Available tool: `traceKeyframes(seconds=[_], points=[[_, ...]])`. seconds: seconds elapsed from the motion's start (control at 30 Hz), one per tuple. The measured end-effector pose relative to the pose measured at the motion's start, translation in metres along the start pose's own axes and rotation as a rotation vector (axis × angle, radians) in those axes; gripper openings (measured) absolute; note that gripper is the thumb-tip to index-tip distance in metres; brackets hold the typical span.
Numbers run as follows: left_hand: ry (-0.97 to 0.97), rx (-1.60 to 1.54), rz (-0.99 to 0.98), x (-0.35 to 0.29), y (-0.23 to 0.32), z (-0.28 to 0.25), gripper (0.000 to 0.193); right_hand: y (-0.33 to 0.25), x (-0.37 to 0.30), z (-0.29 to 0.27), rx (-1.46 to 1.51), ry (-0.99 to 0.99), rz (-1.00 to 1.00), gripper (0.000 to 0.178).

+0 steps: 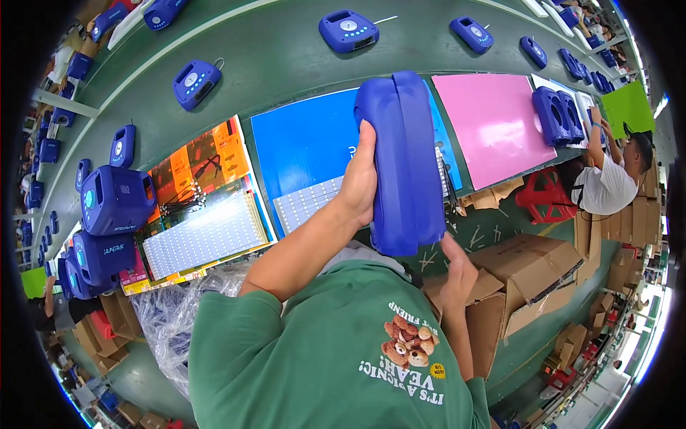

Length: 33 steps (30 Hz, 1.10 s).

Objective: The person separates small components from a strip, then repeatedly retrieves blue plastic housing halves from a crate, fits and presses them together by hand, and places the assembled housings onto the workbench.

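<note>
A blue plastic housing [406, 168] stands on end in front of my chest, its long rounded side turned up toward me. My left hand [359, 179] grips its left side, the thumb pointing up along the edge and the other fingers hidden behind it. At the lower right corner, my right hand [457, 275] touches the housing with its fingertips; the fingers are partly bent. Behind the housing, a blue sheet [304, 136] lies on the bench with rows of small white labels [307, 204] on it.
Several blue housings [118, 200] are stacked at the left, by an orange sheet [204, 161] with dark cables. On the green conveyor [279, 53] stand blue units with round dials [348, 30]. A pink sheet [493, 129], a co-worker [614, 175], a red stool [544, 196] and open cartons [525, 264] are at the right.
</note>
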<state>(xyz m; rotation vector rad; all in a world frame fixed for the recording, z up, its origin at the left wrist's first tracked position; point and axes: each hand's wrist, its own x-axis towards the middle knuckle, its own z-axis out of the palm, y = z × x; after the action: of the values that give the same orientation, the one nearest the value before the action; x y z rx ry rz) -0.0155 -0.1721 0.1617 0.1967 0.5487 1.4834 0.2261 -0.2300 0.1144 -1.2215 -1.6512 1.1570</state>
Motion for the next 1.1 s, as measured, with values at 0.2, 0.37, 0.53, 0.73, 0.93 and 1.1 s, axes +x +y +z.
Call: traceKeyframes(seconds=[0.2, 0.37, 0.53, 0.73, 0.93, 1.1], points=[[-0.125, -0.031, -0.061, -0.019, 0.008, -0.001, 0.069, 0.058, 0.054, 0.048, 0.917, -0.114, 0.575, 0.059], [-0.152, -0.098, -0.151, -0.036, 0.013, -0.009, 0.068, 0.059, 0.064, 0.064, 1.082, -0.220, 0.720, 0.061], [-0.105, 0.012, -0.156, -0.051, 0.010, -0.013, 0.068, 0.047, 0.077, 0.066, 1.014, -0.238, 0.694, 0.061], [-0.083, 0.036, -0.158, -0.041, 0.021, -0.029, 0.066, 0.024, 0.091, 0.068, 0.957, -0.248, 0.644, 0.061], [0.020, 0.392, 0.197, -0.022, 0.038, -0.049, 0.063, -0.055, 0.086, 0.052, 0.304, -0.136, -0.004, 0.082], [-0.018, 0.586, -0.163, 0.013, 0.012, -0.079, 0.062, -0.108, 0.073, 0.052, -0.412, -0.123, -0.365, 0.092]])
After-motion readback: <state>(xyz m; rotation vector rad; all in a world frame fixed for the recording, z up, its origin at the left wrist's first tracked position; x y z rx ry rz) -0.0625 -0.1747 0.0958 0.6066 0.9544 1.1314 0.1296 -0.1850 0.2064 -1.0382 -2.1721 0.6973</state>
